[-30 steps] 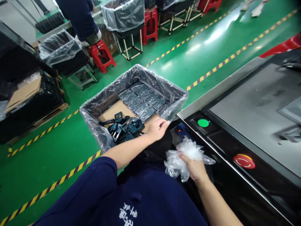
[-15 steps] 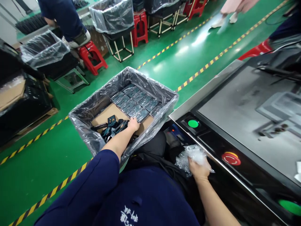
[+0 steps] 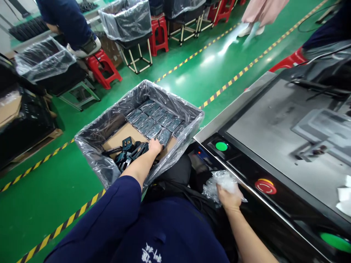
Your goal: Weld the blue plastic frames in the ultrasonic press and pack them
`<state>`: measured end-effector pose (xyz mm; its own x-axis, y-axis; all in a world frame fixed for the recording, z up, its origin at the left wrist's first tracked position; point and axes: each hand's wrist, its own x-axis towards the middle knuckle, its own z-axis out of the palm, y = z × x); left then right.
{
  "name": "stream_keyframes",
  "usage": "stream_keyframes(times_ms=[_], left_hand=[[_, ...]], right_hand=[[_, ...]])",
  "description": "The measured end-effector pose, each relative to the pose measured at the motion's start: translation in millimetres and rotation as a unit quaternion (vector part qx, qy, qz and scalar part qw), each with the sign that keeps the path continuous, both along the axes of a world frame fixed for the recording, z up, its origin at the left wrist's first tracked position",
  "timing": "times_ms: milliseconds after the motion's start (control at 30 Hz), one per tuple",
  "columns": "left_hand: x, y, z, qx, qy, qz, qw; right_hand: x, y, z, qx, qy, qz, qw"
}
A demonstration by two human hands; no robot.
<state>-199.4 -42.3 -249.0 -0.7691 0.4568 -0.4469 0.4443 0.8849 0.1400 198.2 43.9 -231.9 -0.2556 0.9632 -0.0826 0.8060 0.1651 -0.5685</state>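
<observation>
My left hand reaches into a plastic-lined box, its fingers closed at the near edge of a bagged dark part. That part lies at the near end of rows of similar bagged parts on a brown cardboard sheet. Left of the hand is a loose heap of unwrapped black parts. In my right hand is a crumpled bunch of clear plastic bags, held beside the machine's front edge. The fingertips of both hands are partly hidden.
To the right, a machine table carries green buttons and a red emergency stop. Lined bins and red stools stand across the aisle. One person sits there; another in pink trousers stands farther off.
The view has shifted slightly, so most things sit a little farther left. Both hands keep nearly the same places. The person in pink trousers has moved along the aisle.
</observation>
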Motion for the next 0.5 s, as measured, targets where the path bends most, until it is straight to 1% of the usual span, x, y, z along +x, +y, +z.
stream_keyframes(times_ms=[167, 300, 433, 467, 500], left_hand=[[0, 8, -1.1, -0.012, -0.017, 0.004, 1.0], [-6, 12, 0.3, -0.018, -0.037, 0.008, 0.999], [-11, 13, 0.7, -0.021, -0.049, 0.007, 0.999], [-12, 13, 0.7, -0.024, -0.053, 0.007, 0.998], [-13, 13, 0.6, -0.026, -0.058, 0.006, 0.998]], right_hand=[[2, 1, -3.9, -0.027, 0.031, -0.036, 0.999], [3, 3, -5.4, -0.035, 0.037, -0.046, 0.998], [7, 2, 1.5, -0.034, 0.023, -0.067, 0.997], [8, 1, 4.3, -0.031, 0.019, -0.065, 0.997], [9, 0, 7.4, -0.025, 0.018, -0.048, 0.998]])
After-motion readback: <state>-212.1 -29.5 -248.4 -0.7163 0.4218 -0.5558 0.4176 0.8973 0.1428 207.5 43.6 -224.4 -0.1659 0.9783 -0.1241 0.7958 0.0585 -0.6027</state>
